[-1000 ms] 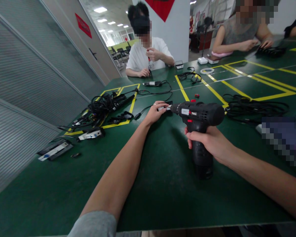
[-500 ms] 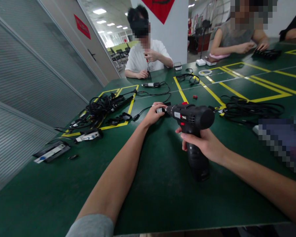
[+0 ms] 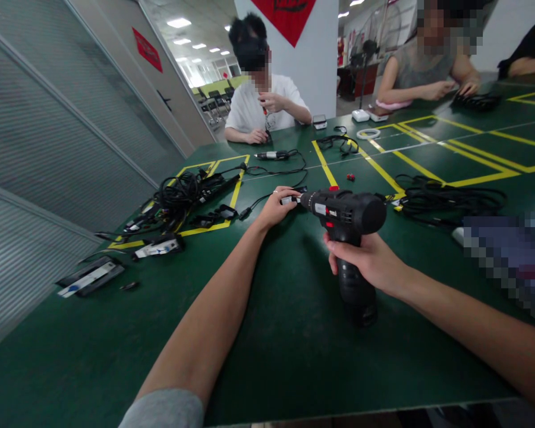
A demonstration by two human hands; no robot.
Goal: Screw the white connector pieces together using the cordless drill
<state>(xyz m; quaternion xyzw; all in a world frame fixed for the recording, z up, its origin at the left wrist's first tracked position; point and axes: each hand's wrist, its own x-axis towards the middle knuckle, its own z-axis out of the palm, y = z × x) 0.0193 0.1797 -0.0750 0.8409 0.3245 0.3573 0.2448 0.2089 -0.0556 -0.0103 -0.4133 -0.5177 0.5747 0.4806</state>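
Note:
My right hand (image 3: 361,257) is wrapped round the grip of a black power drill (image 3: 345,211) with red details. The drill lies level in the air, its chuck pointing left. Its tip meets a small black device with a pale label (image 3: 288,200), which my left hand (image 3: 276,206) holds down on the green table (image 3: 294,339). A cable runs from the device's left side to a black connector (image 3: 245,213). The drill's front end hides part of the device's right side.
Tangled black cables (image 3: 182,193) and black housings (image 3: 160,246) lie on the left. Another cable bundle (image 3: 450,199) sits at the right, beside a pixelated object (image 3: 512,255). A black pen-shaped tool (image 3: 274,155) lies ahead. Across the table a person (image 3: 267,101) works; others sit at the right.
The view has shifted slightly. My right forefinger, which stuck out by the trigger, now shows less. Both hands keep their holds, and the drill stays at the device.

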